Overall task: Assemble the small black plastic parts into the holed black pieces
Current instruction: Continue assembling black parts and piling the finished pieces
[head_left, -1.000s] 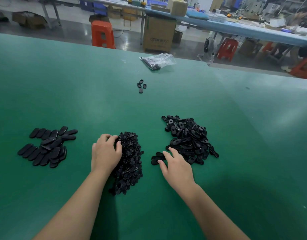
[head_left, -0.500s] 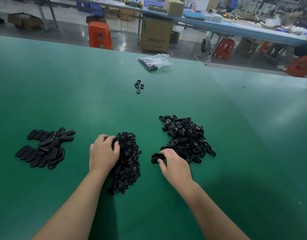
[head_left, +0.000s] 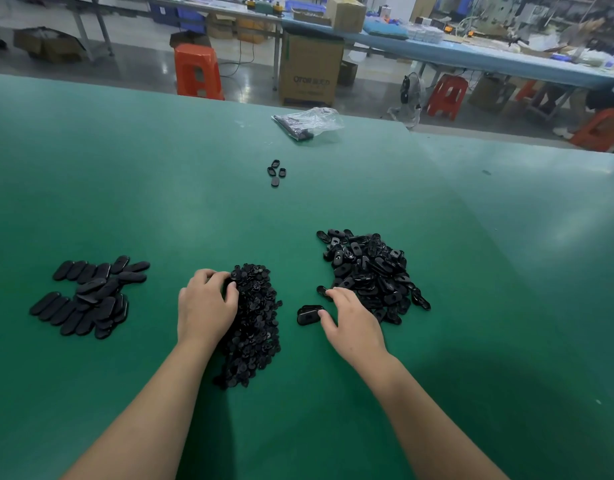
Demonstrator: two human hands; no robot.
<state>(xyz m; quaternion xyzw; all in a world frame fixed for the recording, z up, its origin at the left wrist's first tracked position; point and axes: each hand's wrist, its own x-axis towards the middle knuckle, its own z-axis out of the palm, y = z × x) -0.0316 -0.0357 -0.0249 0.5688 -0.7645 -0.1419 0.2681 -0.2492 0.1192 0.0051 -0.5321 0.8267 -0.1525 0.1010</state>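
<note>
A person's two bare hands work at a green table [head_left: 333, 202] covered with black plastic parts. The right hand [head_left: 354, 323] lies palm-down at the near-left edge of the pile of holed pieces [head_left: 371, 271], its fingers [head_left: 336, 294] loosely spread and reaching into that edge while the thumb touches one holed piece [head_left: 308, 314] lying by itself just left of the pile. That piece sits flat, its long axis running left to right, directly against the thumb tip; the hand does not appear to have closed on it yet. The left hand [head_left: 207, 304] rests on the far-left side of the heap of small parts [head_left: 253, 323], which lies left of the holed pile, its fingers curled into the heap; whether they pinch a part cannot be told. Farther left of the heap lies a cluster of finished-looking oval pieces [head_left: 91, 296]. The right hand is plainly the nearer one to the lone piece.
</note>
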